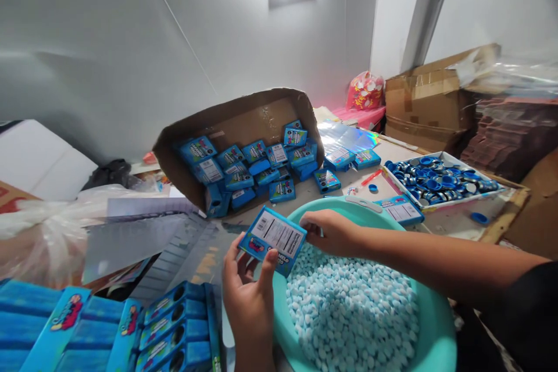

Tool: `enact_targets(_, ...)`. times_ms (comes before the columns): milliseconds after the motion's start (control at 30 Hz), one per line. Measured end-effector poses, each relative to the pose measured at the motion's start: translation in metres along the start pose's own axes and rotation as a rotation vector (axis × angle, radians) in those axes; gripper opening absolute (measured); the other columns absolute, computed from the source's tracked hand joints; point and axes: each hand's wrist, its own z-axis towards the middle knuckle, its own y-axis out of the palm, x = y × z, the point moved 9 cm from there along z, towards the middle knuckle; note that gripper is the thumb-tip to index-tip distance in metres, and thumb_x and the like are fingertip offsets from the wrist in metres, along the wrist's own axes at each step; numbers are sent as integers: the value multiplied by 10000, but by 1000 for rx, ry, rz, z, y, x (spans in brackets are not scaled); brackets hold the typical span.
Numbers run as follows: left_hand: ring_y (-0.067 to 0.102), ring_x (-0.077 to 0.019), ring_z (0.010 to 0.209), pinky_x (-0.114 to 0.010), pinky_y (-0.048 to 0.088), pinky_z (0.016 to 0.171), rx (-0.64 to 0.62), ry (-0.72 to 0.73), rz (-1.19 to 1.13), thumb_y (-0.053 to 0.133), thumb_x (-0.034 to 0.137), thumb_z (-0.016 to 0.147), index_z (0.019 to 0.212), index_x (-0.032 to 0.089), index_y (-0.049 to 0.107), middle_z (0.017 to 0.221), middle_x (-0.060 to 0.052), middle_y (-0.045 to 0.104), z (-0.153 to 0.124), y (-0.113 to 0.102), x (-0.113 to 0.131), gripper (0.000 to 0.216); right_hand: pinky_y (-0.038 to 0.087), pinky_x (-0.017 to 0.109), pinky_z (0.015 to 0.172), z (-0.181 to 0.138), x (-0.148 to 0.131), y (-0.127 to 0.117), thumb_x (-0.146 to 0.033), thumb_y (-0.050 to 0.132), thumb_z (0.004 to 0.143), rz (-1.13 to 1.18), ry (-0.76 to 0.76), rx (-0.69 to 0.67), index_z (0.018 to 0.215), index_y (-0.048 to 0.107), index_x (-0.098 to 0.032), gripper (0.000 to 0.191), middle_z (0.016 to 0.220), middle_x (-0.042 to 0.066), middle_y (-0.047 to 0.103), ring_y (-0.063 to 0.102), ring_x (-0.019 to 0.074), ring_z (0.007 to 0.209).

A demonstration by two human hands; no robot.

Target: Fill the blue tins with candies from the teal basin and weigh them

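Observation:
My left hand (pixel 253 296) grips a small blue candy box (pixel 275 239), thumb on its near side and fingers beneath. The box is tilted, with a white printed label facing up. At its right end is my right hand (pixel 332 231), fingers curled together; whatever they may hold is hidden. Both hands are over the far left part of a turquoise basin (pixel 438 319). Pale blue and white candies (pixel 353 314) fill much of the basin.
A tipped cardboard carton (pixel 238 122) holds many similar boxes behind the basin. To the right, a white tray (pixel 440 206) contains blue caps. Blue packs (pixel 174 325) stand at front left. A red pen-like item (pixel 371 178) and loose cap (pixel 479 218) lie on the table.

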Motion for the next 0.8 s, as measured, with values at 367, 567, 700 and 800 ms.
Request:
enact_targets(367,719,-235,931,-325,592,777,-84,-163,-42,803,482,713,1341,216,480,1232,-139,637,4,10,-18,755,381,241,557,-1,0,-2,-115,535,785,19,-28,17,825,636,-152,115,710,16,624,530,122,613)
enact_targets(567,687,-220,1056,-313,575,862,-209,-78,43,769,415,779,1536,365,217,1501,-120,438,0,21,-8,939,394,251,583,1,3,-4,-71,522,745,22,-12,55,820,641,-154,164,717,13,625,527,125,638)
enact_targets(700,648,-256,1137,-335,544,926,-255,-31,62,829,374,711,1466,309,394,1453,-111,509,-2,20,-8,874,450,265,621,1,12,-4,-95,553,747,207,37,70,839,631,-165,139,748,15,652,570,135,670)
enact_targets(800,621,-277,1151,-369,523,946,-191,79,114,893,356,589,1262,257,570,1401,-106,558,-1,11,0,753,496,290,680,-1,13,0,-168,610,772,432,34,50,872,623,-163,101,796,28,664,609,148,725)
